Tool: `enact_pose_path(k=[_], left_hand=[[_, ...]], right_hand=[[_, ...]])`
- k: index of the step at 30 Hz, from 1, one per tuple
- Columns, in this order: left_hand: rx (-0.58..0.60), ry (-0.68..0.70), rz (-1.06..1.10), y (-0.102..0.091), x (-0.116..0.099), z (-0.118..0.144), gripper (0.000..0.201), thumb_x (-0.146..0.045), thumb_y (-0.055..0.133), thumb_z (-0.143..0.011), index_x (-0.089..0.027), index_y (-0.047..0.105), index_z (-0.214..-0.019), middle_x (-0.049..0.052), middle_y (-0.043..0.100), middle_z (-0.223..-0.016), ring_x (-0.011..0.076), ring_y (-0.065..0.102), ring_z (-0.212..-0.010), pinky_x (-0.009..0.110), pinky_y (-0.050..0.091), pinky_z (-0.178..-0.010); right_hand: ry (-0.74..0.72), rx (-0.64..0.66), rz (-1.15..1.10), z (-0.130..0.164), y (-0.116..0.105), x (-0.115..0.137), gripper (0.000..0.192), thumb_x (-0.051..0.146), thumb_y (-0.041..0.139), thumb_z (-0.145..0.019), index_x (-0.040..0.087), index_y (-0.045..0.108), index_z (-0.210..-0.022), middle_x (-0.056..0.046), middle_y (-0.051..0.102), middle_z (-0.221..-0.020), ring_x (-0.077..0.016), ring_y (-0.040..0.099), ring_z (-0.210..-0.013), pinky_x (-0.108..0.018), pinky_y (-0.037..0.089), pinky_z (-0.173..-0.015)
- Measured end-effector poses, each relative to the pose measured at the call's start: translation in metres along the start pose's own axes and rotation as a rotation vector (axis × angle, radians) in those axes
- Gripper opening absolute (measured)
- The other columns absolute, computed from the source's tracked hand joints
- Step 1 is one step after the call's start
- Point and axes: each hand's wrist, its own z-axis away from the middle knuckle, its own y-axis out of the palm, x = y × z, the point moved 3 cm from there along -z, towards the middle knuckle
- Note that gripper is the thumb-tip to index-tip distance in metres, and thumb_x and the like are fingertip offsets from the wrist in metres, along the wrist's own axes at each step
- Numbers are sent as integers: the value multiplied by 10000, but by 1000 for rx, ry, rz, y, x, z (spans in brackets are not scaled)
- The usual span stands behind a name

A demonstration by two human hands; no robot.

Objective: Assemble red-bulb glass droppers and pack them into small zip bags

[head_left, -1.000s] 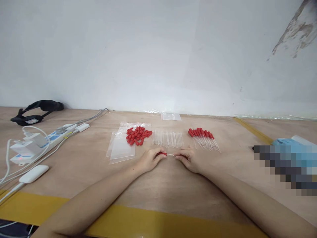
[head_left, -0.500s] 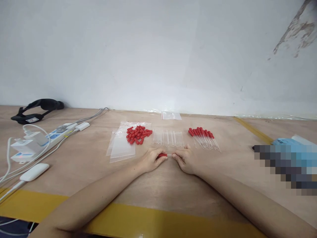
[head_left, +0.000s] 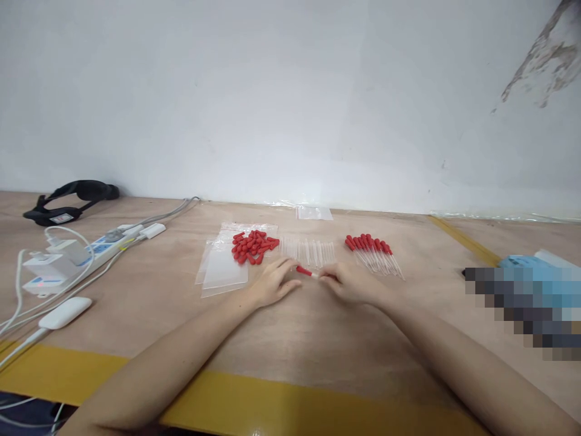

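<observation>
My right hand (head_left: 347, 281) pinches a dropper (head_left: 305, 271) by its clear tube, the red rubber bulb pointing left. Beside that bulb, my left hand (head_left: 276, 281) has its thumb and fingers spread and holds nothing. Just beyond my hands lies a row of clear glass tubes (head_left: 308, 251). A pile of loose red rubber bulbs (head_left: 252, 246) rests on clear plastic bags (head_left: 224, 275) to the left. On the right, several droppers (head_left: 374, 251) with red bulbs lie side by side, their tubes slanting toward me.
A white power strip (head_left: 100, 247) with chargers and cables occupies the left, near a black headset strap (head_left: 75, 200). In front of it lies a white oval device (head_left: 66, 313). Another small bag (head_left: 315, 212) is by the wall. A blue packet (head_left: 526, 261) sits at the right.
My left hand has opened and let go of the red bulb. My right hand has moved slightly up and right with the dropper, which now tilts.
</observation>
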Motion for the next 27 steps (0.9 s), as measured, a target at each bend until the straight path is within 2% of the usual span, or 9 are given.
enact_pose_path(k=[2, 5, 7, 10, 16, 21, 24, 27], left_hand=[[-19, -90, -212, -11, 9, 1, 309, -338, 502, -809, -171, 500, -1070, 100, 532, -1041, 240, 499, -968, 349, 411, -822], [33, -296, -522, -23, 26, 4, 203, -245, 455, -827, -129, 527, -977, 135, 510, -992, 277, 482, -964, 390, 407, -810], [98, -422, -618, -27, 35, 7, 186, -215, 413, -843, -119, 518, -962, 143, 497, -982, 281, 490, -943, 383, 428, -758], [186, -549, -647, -27, 42, 10, 192, -211, 388, -852, -119, 489, -986, 141, 480, -991, 279, 513, -910, 355, 452, -674], [289, -617, -648, -25, 46, 12, 231, -83, 340, -811, -104, 457, -1010, 150, 478, -994, 257, 562, -839, 332, 459, -629], [299, -607, -635, -23, 51, 12, 249, -34, 328, -792, -90, 460, -995, 154, 493, -992, 240, 573, -824, 328, 451, -666], [262, -608, -612, -22, 54, 11, 184, -168, 365, -852, -97, 473, -982, 150, 502, -1001, 240, 569, -846, 328, 444, -700], [203, -625, -596, -21, 54, 9, 297, -359, 404, -859, -104, 468, -998, 140, 521, -985, 260, 564, -868, 330, 446, -694]], right_hand=[[152, -69, 9, 0, -18, -18, 227, 267, 434, -781, 188, 634, -710, -21, 639, -687, -136, 548, -622, -222, 331, -551], [454, -325, 52, 4, -42, -58, 305, 394, 419, -783, 186, 628, -704, -25, 629, -664, -144, 546, -600, -233, 316, -521], [603, -442, 97, 7, -46, -84, 299, 419, 440, -759, 186, 618, -701, -37, 638, -704, -159, 558, -644, -237, 308, -519], [711, -450, 161, 9, -39, -110, 286, 406, 428, -749, 193, 607, -680, -48, 636, -697, -176, 563, -660, -248, 306, -541], [762, -370, 276, 9, -25, -115, 311, 430, 430, -730, 194, 570, -585, -45, 612, -643, -202, 557, -678, -306, 300, -659], [655, -439, 306, 6, -21, -102, 305, 450, 434, -726, 196, 554, -607, -13, 592, -603, -179, 533, -637, -350, 274, -732], [558, -413, 316, 1, -11, -94, 290, 440, 449, -724, 202, 581, -624, -13, 600, -616, -183, 534, -675, -372, 252, -779], [561, -362, 346, -2, -2, -90, 281, 419, 455, -735, 198, 612, -661, -39, 616, -655, -204, 539, -718, -388, 251, -773]])
